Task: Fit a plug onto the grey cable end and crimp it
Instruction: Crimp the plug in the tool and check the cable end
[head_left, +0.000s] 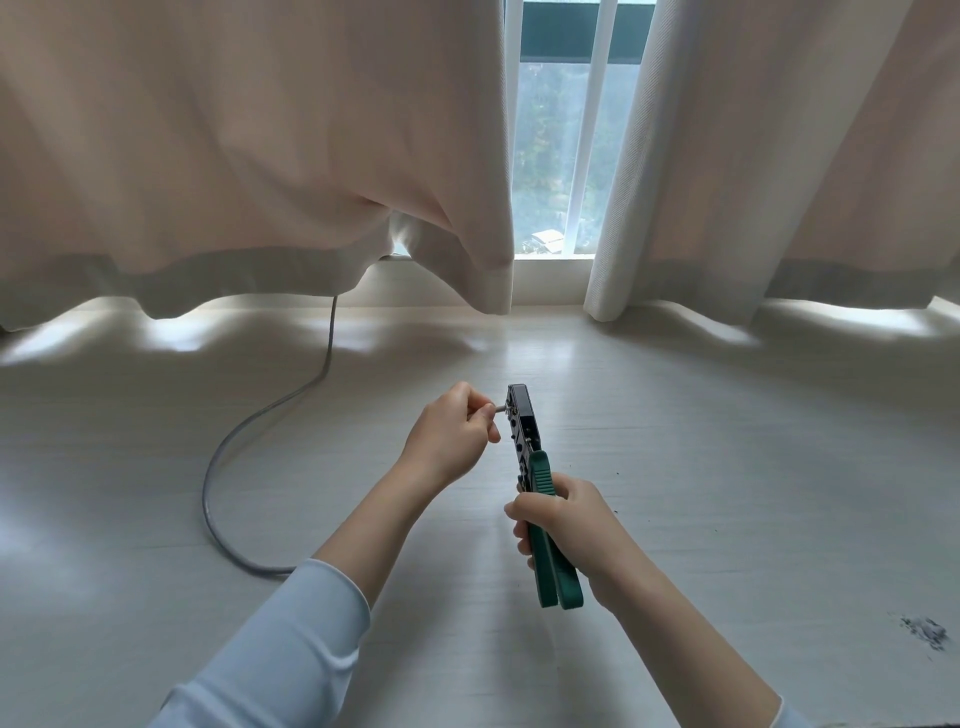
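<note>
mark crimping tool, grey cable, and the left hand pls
crimping tool (522, 421), head view, on its black head.
grey cable (218, 457), head view, on the loop lying on the floor.
left hand (452, 434), head view, on the back of the hand.

No text, label, brand, number or sign can be read anywhere in the head view. No marking is shown on the crimping tool (524, 421), on its green handles (553, 561), or on the grey cable (221, 457).
</note>
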